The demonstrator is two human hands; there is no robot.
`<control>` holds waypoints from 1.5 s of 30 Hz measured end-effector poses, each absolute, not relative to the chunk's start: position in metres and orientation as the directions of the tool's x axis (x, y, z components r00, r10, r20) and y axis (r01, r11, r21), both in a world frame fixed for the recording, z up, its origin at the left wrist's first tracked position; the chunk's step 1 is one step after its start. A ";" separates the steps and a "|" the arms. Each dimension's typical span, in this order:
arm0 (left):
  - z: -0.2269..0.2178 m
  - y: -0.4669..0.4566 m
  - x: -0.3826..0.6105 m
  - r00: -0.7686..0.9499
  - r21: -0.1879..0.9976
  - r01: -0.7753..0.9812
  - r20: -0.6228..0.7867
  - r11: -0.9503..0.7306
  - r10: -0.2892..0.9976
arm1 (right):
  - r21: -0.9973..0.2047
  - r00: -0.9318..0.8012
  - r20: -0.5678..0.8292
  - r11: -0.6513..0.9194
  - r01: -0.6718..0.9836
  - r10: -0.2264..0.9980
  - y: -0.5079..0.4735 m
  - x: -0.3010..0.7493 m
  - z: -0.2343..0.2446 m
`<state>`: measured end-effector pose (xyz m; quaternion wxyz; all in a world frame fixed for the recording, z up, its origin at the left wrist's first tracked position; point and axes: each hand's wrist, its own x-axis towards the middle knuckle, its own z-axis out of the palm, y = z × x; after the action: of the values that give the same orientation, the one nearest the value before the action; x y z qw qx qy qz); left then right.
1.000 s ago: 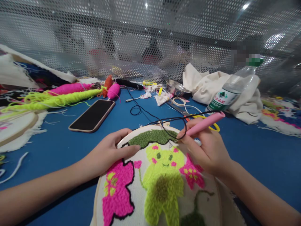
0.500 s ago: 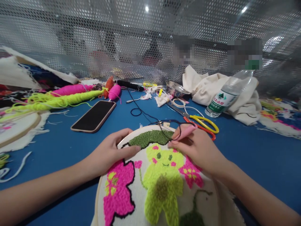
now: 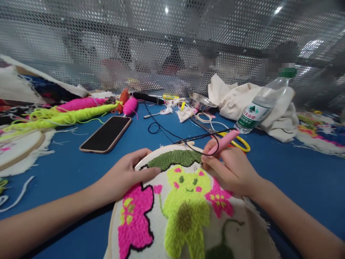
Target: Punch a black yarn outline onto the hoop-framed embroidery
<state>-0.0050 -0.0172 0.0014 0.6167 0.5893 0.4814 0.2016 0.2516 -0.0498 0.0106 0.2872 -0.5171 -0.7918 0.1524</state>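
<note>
A round embroidery hoop [image 3: 140, 162] with white cloth lies in front of me on the blue table. On the cloth are tufted shapes: a green patch [image 3: 175, 158], a yellow-green figure [image 3: 187, 208] and pink flowers [image 3: 134, 216]. My left hand [image 3: 125, 176] grips the hoop's upper left rim, thumb on the cloth. My right hand [image 3: 231, 169] is closed round a pink punch needle [image 3: 223, 141], its tip at the right end of the green patch. A black yarn strand [image 3: 172, 135] runs from the needle back across the table.
A black phone [image 3: 106, 133] lies left of the hoop. Yellow-green and pink yarn skeins [image 3: 67, 114], a second hoop [image 3: 18, 147], yellow-handled scissors [image 3: 237, 143], a water bottle [image 3: 262, 102], a cream cloth [image 3: 237, 97], a metal bowl [image 3: 201, 102] and a perforated metal screen [image 3: 172, 43] surround it.
My right hand tipped the pink needle down low against the cloth half a second ago, then raised it again; it now points up and to the right. My left hand has stayed put.
</note>
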 end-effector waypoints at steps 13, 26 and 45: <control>0.002 -0.017 -0.004 0.455 0.916 0.337 -0.361 0.217 0.814 | -0.512 -0.290 0.390 0.468 0.720 0.874 -0.054 0.255 0.012; 0.002 -0.018 -0.004 0.440 0.918 0.328 -0.358 0.224 0.823 | -0.386 -0.427 0.401 0.572 0.724 0.811 -0.049 0.255 0.016; -0.001 -0.017 -0.005 0.433 0.924 0.303 -0.350 0.231 0.831 | -0.446 -0.499 0.269 0.566 0.693 0.824 -0.048 0.257 0.020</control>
<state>-0.0048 -0.0172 -0.0008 0.6147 0.5819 0.4874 0.2145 0.2573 -0.0476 0.0205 0.2310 -0.4439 -0.8542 0.1413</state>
